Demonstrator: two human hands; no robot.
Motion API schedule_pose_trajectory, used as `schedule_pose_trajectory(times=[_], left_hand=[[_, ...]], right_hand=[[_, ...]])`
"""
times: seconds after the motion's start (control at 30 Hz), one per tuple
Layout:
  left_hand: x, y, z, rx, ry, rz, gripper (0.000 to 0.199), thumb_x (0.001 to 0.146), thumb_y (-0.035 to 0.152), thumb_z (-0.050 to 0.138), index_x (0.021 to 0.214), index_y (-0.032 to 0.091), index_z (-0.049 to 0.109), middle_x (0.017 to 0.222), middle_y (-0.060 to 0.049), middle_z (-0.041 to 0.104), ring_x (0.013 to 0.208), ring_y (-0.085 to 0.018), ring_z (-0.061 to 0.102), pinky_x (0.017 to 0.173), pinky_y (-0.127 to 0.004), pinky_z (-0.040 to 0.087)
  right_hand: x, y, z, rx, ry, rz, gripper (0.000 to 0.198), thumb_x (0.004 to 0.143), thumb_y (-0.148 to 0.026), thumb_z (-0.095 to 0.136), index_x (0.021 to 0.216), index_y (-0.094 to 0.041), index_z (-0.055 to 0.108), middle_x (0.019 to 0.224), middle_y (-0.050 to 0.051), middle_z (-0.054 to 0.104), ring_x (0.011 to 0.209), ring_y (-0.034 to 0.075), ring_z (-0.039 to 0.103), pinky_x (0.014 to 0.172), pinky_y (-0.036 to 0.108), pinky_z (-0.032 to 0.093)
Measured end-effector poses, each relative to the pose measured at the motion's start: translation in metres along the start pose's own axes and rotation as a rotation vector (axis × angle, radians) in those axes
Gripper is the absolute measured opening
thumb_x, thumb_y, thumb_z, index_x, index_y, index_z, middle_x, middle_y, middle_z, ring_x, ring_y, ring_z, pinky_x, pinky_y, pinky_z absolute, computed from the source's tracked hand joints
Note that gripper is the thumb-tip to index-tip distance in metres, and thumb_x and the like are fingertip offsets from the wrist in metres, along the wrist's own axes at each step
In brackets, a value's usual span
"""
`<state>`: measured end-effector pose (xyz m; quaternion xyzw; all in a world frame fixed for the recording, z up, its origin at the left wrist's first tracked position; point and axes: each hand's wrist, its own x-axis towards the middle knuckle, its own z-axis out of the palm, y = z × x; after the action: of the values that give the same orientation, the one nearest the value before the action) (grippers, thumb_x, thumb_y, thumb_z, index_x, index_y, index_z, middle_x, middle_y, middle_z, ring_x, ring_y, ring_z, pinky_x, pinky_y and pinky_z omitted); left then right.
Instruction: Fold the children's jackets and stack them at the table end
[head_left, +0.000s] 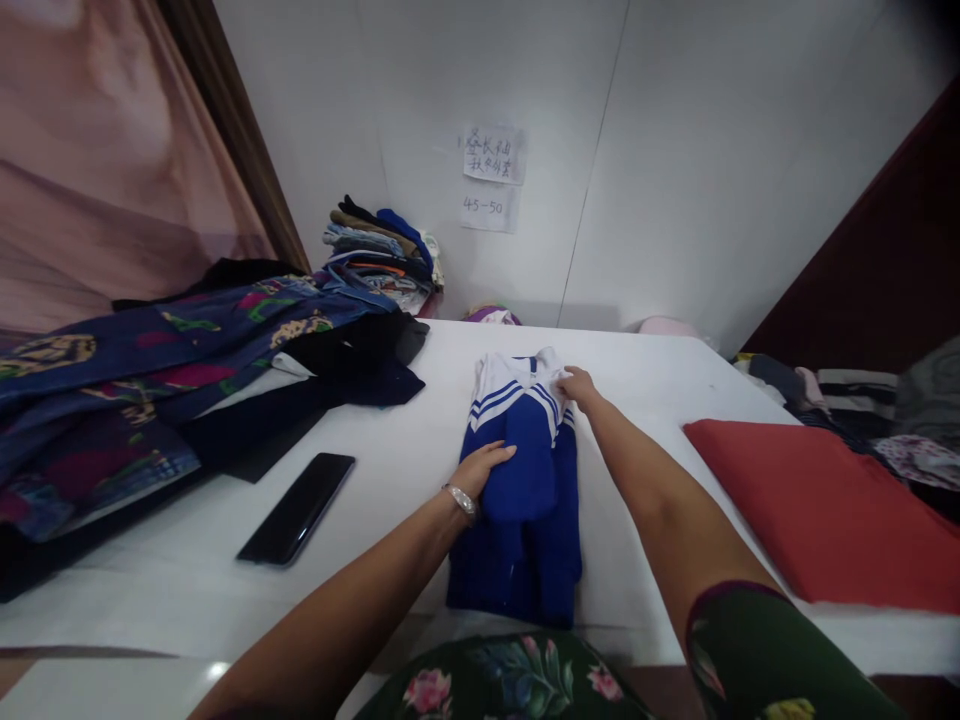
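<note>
A blue-and-white jacket (pixel 534 500) with striped bands lies folded into a long narrow shape on the white table (pixel 645 390). Its white collar end points to the wall, and its blue hem faces me. My left hand (pixel 484 470), with a silver bracelet at the wrist, rests on the jacket's left part, fingers stretched over the blue cloth. At the white shoulder on the far right side, my right hand (pixel 578 387) pinches the jacket's edge between its fingers.
To the left lie a black phone (pixel 298 508) and a heap of patterned and dark clothes (pixel 172 370). A stack of folded clothes (pixel 382 255) stands by the wall. A folded red cloth (pixel 832 510) lies at right, with more clothes (pixel 847 400) beyond. Paper notes (pixel 491 180) hang on the wall.
</note>
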<state>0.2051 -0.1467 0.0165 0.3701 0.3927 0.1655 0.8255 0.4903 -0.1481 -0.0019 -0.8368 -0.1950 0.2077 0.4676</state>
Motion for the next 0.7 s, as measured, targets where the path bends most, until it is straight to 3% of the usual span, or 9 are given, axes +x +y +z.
schedule_pose_trajectory(times=[0.13, 0.3, 0.47, 0.6, 0.7], left_hand=[[-0.004, 0.005, 0.0, -0.016, -0.097, -0.158, 0.02, 0.074, 0.022, 0.07, 0.09, 0.011, 0.069, 0.078, -0.01, 0.073, 0.069, -0.019, 0.069, 0.072, -0.03, 0.055], [-0.005, 0.006, 0.001, 0.024, -0.19, -0.152, 0.017, 0.076, 0.024, 0.069, 0.086, 0.01, 0.069, 0.078, -0.01, 0.073, 0.069, -0.019, 0.069, 0.074, -0.03, 0.054], [-0.001, 0.004, 0.001, -0.001, -0.194, -0.141, 0.023, 0.073, 0.028, 0.072, 0.091, 0.013, 0.069, 0.084, -0.01, 0.074, 0.083, -0.022, 0.069, 0.082, -0.033, 0.052], [0.002, 0.004, 0.003, -0.083, -0.264, -0.219, 0.046, 0.083, 0.054, 0.056, 0.095, 0.011, 0.069, 0.09, -0.013, 0.073, 0.091, -0.025, 0.068, 0.086, -0.035, 0.051], [-0.002, 0.006, 0.009, -0.097, -0.233, -0.253, 0.066, 0.085, 0.068, 0.038, 0.097, 0.01, 0.069, 0.088, -0.014, 0.073, 0.089, -0.027, 0.068, 0.082, -0.038, 0.051]], right_hand=[[0.007, -0.003, -0.005, -0.024, 0.048, 0.016, 0.075, 0.077, -0.021, 0.064, 0.144, -0.015, 0.032, 0.102, 0.012, 0.066, 0.06, 0.011, 0.059, 0.045, 0.019, 0.045], [0.006, 0.006, 0.001, 0.026, -0.032, 0.059, 0.078, 0.066, -0.013, 0.072, 0.138, -0.011, 0.042, 0.084, 0.009, 0.068, 0.056, 0.014, 0.059, 0.044, 0.022, 0.046], [0.004, 0.004, 0.003, 0.238, -0.024, 0.024, 0.065, 0.075, -0.009, 0.058, 0.137, -0.016, 0.041, 0.085, 0.004, 0.066, 0.061, 0.011, 0.06, 0.054, 0.022, 0.053], [0.005, 0.004, -0.004, 0.356, -0.021, 0.041, 0.065, 0.078, -0.007, 0.053, 0.14, -0.013, 0.035, 0.079, 0.003, 0.064, 0.061, 0.012, 0.061, 0.057, 0.024, 0.054], [0.005, 0.006, -0.008, 0.386, -0.008, 0.046, 0.065, 0.077, -0.005, 0.053, 0.139, -0.013, 0.036, 0.074, 0.001, 0.062, 0.059, 0.011, 0.059, 0.057, 0.024, 0.054]])
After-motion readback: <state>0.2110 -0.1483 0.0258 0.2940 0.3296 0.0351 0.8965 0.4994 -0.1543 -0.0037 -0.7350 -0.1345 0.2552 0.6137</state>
